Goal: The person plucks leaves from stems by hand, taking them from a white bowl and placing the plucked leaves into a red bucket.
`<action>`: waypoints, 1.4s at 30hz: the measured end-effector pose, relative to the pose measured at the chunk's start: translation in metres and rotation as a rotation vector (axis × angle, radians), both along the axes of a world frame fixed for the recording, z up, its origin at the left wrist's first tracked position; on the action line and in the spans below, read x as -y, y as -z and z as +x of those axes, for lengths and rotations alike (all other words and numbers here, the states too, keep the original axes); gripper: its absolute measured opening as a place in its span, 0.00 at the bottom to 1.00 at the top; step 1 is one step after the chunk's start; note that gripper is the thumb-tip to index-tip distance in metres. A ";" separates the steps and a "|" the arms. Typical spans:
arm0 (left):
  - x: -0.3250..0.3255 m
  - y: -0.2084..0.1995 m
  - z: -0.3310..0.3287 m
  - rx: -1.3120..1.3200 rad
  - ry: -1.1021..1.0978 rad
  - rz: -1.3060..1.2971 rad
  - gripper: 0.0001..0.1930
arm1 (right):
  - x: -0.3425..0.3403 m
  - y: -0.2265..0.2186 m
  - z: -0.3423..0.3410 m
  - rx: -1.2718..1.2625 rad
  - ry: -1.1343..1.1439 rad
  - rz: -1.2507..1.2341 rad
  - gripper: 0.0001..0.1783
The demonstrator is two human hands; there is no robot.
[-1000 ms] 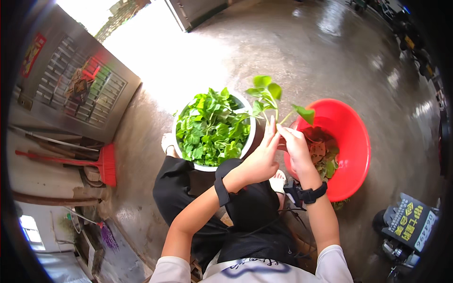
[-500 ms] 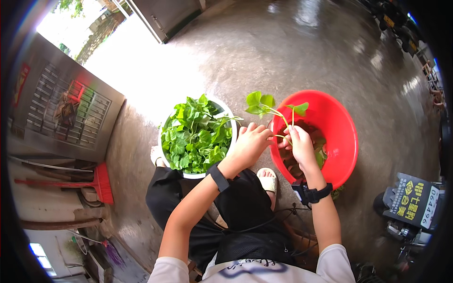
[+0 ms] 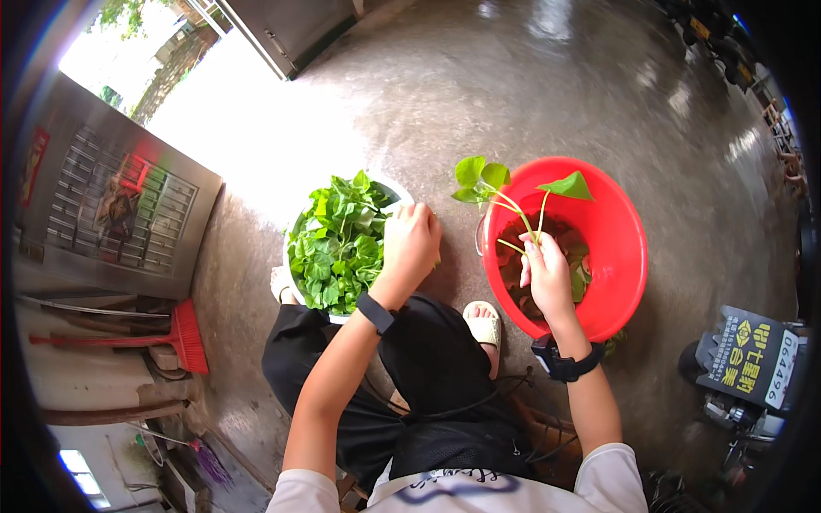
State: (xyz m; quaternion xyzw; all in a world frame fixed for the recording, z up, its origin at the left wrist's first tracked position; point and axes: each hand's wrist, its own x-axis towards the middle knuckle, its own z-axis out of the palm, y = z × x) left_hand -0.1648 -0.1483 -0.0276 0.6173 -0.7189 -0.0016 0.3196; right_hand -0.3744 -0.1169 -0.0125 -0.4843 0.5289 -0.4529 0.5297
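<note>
My right hand (image 3: 547, 272) pinches a few pale green leafy stems (image 3: 519, 209) above the red bucket (image 3: 623, 248). Heart-shaped leaves spread from the tops of these stems, and one bare stem end points left. Inside the bucket lie dark and reddish leaves and bits of greens. At the right rim of a white basin (image 3: 333, 318), my left hand (image 3: 410, 244) is closed, its fingers curled downward. What it holds, if anything, is hidden behind the knuckles. A heap of green leaves (image 3: 338, 248) fills the basin.
My sandalled foot (image 3: 484, 329) rests between basin and bucket. To the left are a red broom (image 3: 184, 335) and a metal door panel (image 3: 128, 197). A vehicle with a dark sign plate (image 3: 748, 359) stands at the right. Black cords (image 3: 505, 389) lie near my legs.
My left hand has moved away from the stems in my right hand, leftward to the basin's rim. The right hand still grips its stems, nearly in place above the bucket.
</note>
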 end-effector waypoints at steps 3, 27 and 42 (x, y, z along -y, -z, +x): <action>0.006 -0.012 -0.002 -0.234 0.079 0.009 0.05 | -0.004 0.004 -0.001 -0.052 0.009 -0.064 0.09; 0.016 -0.055 -0.016 -0.288 0.168 0.336 0.13 | -0.019 -0.004 -0.029 0.245 -0.148 0.136 0.09; 0.023 -0.052 -0.080 -0.239 0.815 0.401 0.07 | -0.034 -0.019 -0.072 0.431 -0.169 0.266 0.09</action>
